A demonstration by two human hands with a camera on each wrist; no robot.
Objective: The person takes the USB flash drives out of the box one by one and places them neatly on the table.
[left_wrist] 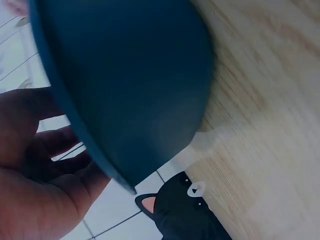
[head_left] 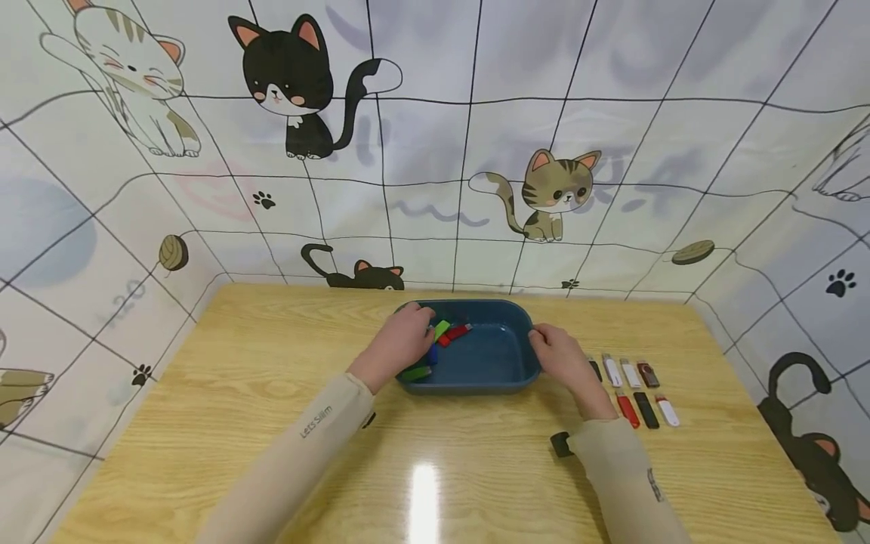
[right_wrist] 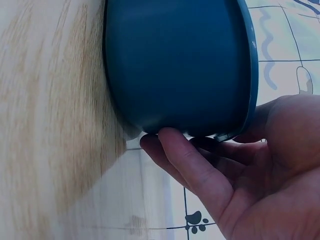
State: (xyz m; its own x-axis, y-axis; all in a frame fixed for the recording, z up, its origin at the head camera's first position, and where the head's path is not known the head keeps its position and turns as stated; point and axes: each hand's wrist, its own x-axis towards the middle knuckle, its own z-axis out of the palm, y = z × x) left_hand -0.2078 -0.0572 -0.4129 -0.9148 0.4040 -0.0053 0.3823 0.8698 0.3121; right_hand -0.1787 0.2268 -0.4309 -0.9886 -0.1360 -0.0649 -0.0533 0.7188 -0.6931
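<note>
A dark blue plastic tray (head_left: 485,363) stands on the wooden table, with several USB sticks in its left part. Among them are a bright green stick (head_left: 441,330), a red stick (head_left: 458,332) and a darker green stick (head_left: 415,373). My left hand (head_left: 402,336) reaches over the tray's left rim, fingers inside beside the sticks; in the left wrist view the rim (left_wrist: 82,132) hides its fingertips, and I cannot tell whether they pinch anything. My right hand (head_left: 560,355) grips the right end, thumb at the rim and fingers (right_wrist: 187,160) against the outer wall.
Right of the tray, more USB sticks lie in two rows, including a white stick (head_left: 612,371), a red stick (head_left: 627,409) and a black stick (head_left: 646,410). Behind and beside the table (head_left: 272,332) hangs a cat-patterned sheet (head_left: 435,151).
</note>
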